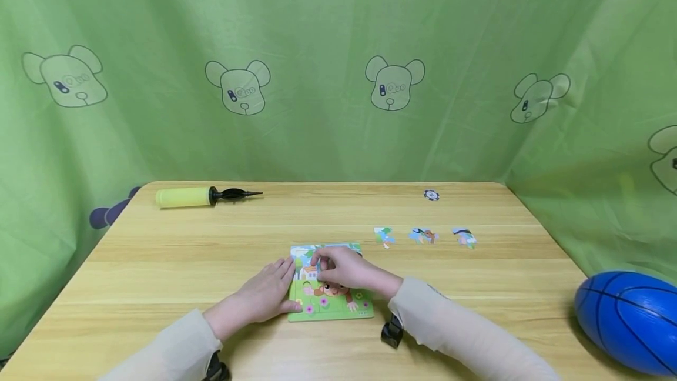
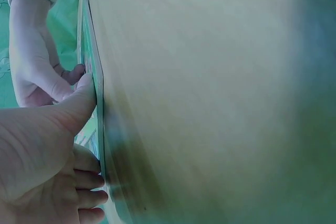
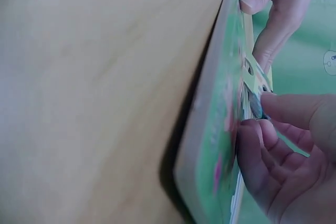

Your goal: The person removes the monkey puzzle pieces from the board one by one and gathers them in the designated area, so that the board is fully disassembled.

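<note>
A jigsaw puzzle board [image 1: 338,312] lies on the table, printed with a monkey, flowers and a house on green and blue. My left hand [image 1: 267,291] rests along the board's left edge, fingers stretched out and thumb over the lower left corner. Over the upper middle of the picture, my right hand [image 1: 344,266] pinches a small puzzle piece [image 3: 255,106] between thumb and fingers. The right wrist view shows this piece tilted up at the board's surface. Part of the board's upper right is hidden beneath the right hand.
Three loose puzzle pieces, one of them [image 1: 423,236] in the middle, form a row right of the board. Behind them lies a round black-and-white disc [image 1: 431,195]. A yellow hand pump [image 1: 185,197] is at back left, a blue ball [image 1: 629,322] at front right.
</note>
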### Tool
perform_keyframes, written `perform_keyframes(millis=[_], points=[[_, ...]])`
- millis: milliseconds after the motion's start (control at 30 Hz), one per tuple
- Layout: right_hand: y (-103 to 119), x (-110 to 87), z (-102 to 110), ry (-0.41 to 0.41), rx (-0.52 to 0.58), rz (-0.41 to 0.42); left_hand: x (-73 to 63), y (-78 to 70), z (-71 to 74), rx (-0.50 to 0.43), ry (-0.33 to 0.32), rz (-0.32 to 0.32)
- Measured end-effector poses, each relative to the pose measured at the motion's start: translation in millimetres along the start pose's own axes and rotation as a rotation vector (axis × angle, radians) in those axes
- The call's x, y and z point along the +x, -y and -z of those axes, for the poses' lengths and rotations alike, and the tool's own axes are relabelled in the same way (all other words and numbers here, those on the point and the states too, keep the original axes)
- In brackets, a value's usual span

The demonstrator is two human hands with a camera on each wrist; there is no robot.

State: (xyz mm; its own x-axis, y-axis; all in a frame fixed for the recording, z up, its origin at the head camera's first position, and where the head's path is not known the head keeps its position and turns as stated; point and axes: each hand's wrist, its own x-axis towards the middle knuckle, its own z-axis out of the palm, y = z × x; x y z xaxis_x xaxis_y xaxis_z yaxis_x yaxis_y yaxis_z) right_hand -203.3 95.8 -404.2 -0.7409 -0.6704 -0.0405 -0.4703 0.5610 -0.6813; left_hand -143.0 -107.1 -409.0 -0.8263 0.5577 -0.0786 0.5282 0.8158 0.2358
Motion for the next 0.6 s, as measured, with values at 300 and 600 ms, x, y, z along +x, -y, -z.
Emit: perform_keyframes(millis=[300, 600], points=[[-3.2, 0.0, -2.2, -0.045, 0.189, -0.054, 0.1, 0.0, 0.2, -0.009, 0.004, 0.006], [-6.5, 1.8, -3.4, -0.040, 0.299, -0.116, -0.1, -0.1, 0.1, -0.011, 0.003, 0.002]])
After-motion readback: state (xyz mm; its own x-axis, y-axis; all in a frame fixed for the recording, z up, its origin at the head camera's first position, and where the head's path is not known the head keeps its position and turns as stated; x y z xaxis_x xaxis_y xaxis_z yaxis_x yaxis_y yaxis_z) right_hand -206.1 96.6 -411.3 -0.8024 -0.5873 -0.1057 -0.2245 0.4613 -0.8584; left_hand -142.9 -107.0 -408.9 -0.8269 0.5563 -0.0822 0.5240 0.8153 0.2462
